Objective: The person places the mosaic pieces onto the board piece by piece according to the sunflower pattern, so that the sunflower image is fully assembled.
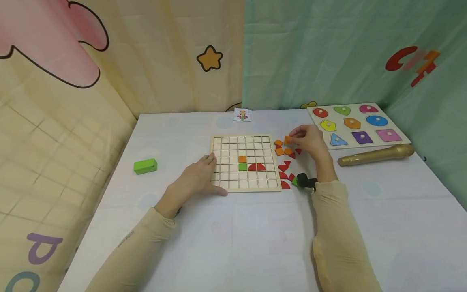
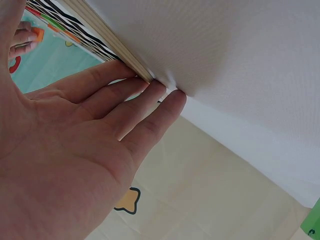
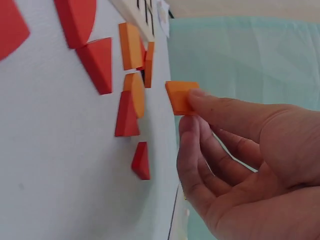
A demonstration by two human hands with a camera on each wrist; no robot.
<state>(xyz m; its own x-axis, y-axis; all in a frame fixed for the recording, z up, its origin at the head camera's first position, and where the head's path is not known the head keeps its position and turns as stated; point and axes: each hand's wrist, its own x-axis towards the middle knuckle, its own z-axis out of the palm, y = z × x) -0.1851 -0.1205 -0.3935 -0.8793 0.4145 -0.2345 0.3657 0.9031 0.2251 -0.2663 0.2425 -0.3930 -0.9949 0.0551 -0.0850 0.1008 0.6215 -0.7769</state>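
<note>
1. Beside the right edge of the grid board [image 1: 237, 191], holding an orange piece [image 3: 179, 97] clear of the white cloth [image 1: 251, 243], pinched between thumb and fingertips of the right hand [image 1: 310, 141].
2. At the board's left edge, steadying it, by the look of things, with the left hand [image 1: 197, 174]: fingers extended and meeting the edge, thumb stretched out by the near corner, with nothing in the grasp.
3. Judging from the cells, busy with filling the grid, and only partly through it: already seated there, an orange square [image 1: 242, 159], a green square [image 1: 242, 166] below it and two red quarter-rounds [image 1: 257, 167] to the right.
4. Probably at the picking-out step, likely calling next for a carry leftward over the rim, a turn square to a cell and a gentle press, without nudging the seated shapes.
5. Perhaps worth a check against the small printed card [image 1: 242, 114] at the far table edge, though too small to read cell by cell.
6. Hard to make out: the held piece's full outline, partly under the thumb; some red pieces [image 1: 283, 175], overlapping; a loose green piece [image 1: 294, 182], partly behind the black wrist device [image 1: 303, 180].
7. Cut off at the left wrist view's corner: a green block [image 1: 145, 166], whole only from the head.
</note>
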